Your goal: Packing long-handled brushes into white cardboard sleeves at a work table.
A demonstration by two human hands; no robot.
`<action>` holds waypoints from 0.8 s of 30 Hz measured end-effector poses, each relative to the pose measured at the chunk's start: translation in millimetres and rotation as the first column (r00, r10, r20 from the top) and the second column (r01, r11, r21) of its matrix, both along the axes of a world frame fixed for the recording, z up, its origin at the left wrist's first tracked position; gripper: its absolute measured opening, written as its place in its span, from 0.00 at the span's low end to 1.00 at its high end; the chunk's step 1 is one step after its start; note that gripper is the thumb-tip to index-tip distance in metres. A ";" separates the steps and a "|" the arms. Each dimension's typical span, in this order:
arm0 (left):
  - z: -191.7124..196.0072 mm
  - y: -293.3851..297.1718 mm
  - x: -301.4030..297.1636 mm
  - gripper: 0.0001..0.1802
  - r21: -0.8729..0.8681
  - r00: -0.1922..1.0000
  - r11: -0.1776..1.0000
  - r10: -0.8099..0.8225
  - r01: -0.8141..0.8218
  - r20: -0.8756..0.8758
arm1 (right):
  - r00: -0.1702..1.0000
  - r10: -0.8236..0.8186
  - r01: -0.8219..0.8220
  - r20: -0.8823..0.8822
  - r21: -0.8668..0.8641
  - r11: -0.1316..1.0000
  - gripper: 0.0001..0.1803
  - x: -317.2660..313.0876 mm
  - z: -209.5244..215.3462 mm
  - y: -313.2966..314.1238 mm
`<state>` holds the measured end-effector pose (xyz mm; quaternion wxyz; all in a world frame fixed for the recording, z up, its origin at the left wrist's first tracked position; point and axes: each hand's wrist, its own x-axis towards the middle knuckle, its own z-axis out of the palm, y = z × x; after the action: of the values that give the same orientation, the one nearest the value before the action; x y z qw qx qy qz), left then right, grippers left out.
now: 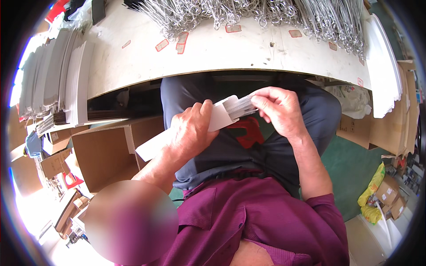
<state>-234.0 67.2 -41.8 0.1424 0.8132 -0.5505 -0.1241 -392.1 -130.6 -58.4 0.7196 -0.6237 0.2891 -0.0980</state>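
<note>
Table (222,57): white, the landmark.
Carton (218,119): long, white, slanted, on the person's side of the table; one end open.
Left hand (193,126): curled firmly around the carton.
Right hand (284,111): nearly closed, pinching a greyish bundle (242,107) partly inside the carton's open end.
Ringed metal rods (262,13): heaped along the table's far side.

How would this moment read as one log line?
left hand: holding white box | right hand: pinching pale packet at box's open end | table: metal wires across far side
</note>
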 end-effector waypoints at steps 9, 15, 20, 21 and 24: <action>-7.9 -2.0 -4.4 0.32 0.031 0.995 0.999 0.040 -0.037 -0.091 | 0.990 -0.040 0.095 0.135 -0.429 0.898 0.07 10.5 -22.0 37.1; -4.3 -6.3 -4.7 0.35 0.027 0.971 0.998 0.067 -0.062 -0.228 | 0.966 -0.038 0.221 0.256 -0.739 0.636 0.12 10.6 -23.2 43.7; -6.9 -4.9 -7.2 0.38 -0.015 0.961 0.998 0.059 -0.065 -0.271 | 0.978 0.156 -0.002 0.136 -0.749 0.663 0.20 6.7 -19.7 57.5; -6.4 -4.9 -6.9 0.40 -0.011 0.949 0.998 0.063 -0.069 -0.308 | 0.971 0.160 -0.032 0.178 -0.567 0.823 0.20 4.3 -22.1 55.6; -1.7 -8.0 -6.3 0.43 -0.020 0.928 0.997 0.067 -0.080 -0.366 | 0.971 0.100 -0.056 0.217 -0.201 0.978 0.16 -3.3 -17.9 47.0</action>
<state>-240.3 59.2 -43.5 0.2606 0.7934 -0.4858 -0.2580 -395.4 -83.6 -76.2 0.6869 -0.6866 0.1697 -0.1673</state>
